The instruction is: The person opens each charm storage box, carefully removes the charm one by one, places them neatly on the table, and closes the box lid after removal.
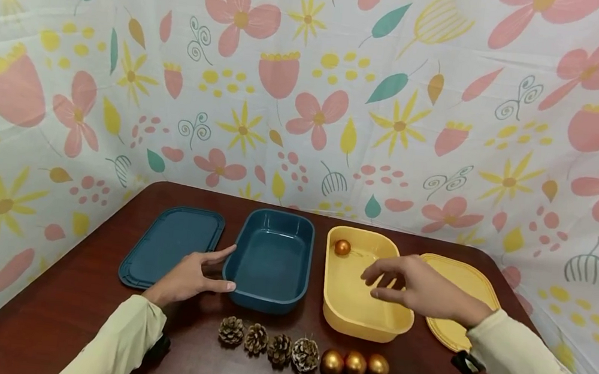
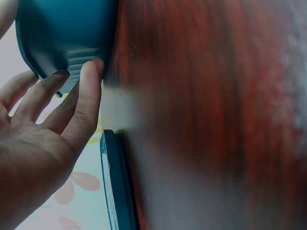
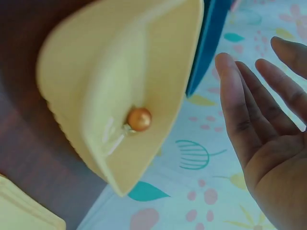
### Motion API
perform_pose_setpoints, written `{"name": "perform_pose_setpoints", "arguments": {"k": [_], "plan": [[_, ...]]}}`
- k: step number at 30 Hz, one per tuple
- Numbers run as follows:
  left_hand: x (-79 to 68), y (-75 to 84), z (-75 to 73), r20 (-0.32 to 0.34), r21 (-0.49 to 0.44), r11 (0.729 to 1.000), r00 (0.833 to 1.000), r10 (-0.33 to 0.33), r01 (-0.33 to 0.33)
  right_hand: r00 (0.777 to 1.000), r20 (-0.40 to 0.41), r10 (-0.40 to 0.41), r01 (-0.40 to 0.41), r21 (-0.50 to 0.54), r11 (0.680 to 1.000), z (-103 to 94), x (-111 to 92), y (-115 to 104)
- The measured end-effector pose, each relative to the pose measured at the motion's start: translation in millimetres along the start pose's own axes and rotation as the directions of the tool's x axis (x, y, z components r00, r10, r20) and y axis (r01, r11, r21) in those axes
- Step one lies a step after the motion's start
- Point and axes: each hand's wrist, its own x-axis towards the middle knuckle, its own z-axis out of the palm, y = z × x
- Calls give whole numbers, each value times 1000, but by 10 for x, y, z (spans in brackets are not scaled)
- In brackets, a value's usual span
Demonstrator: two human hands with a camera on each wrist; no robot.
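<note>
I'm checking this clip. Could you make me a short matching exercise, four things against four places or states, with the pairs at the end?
Things
1. Left hand
2. Pine cones
3. Right hand
4. Blue lid

Places or states
A. Above the yellow box, holding nothing
B. Lying flat on the table, at the far left
C. In a row with three gold balls
D. At the edge of the blue box

Right pairs: 1-D, 2-C, 3-A, 4-B
</note>
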Motion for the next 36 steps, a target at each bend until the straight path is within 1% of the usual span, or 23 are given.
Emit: {"name": "perform_pose_setpoints", "arguments": {"k": [4,12,15,20,22,27,34,36], "plan": [[-11,-13,6,3,-18,1000,1000,-9,9,1000,-17,11,-11,-23,1000,-89,188,100],[17,8,3,12,-20,1000,1000,-15,16,989,-35,146,-144,60,988,-252,447,348],[19,7,4,11,-31,999,1000,-16,17,981,-66,182,-177,77,981,-270,591,418],[8,7,13,-2,-23,999,1000,-27,27,969,-147,200,-187,98,977,-204,839,577],[13,10,19,4,-19,1000,1000,-21,22,964,-162,212,-197,106,975,-159,916,651],[23,12,24,19,-28,1000,1000,-10,11,950,-162,269,-254,106,961,-53,1068,800],[12,16,8,1,-18,1000,1000,-10,10,926,-156,344,-327,123,937,49,1213,986],[6,8,11,-2,-18,1000,1000,-16,16,924,-140,357,-342,120,932,83,1237,1033]]}}
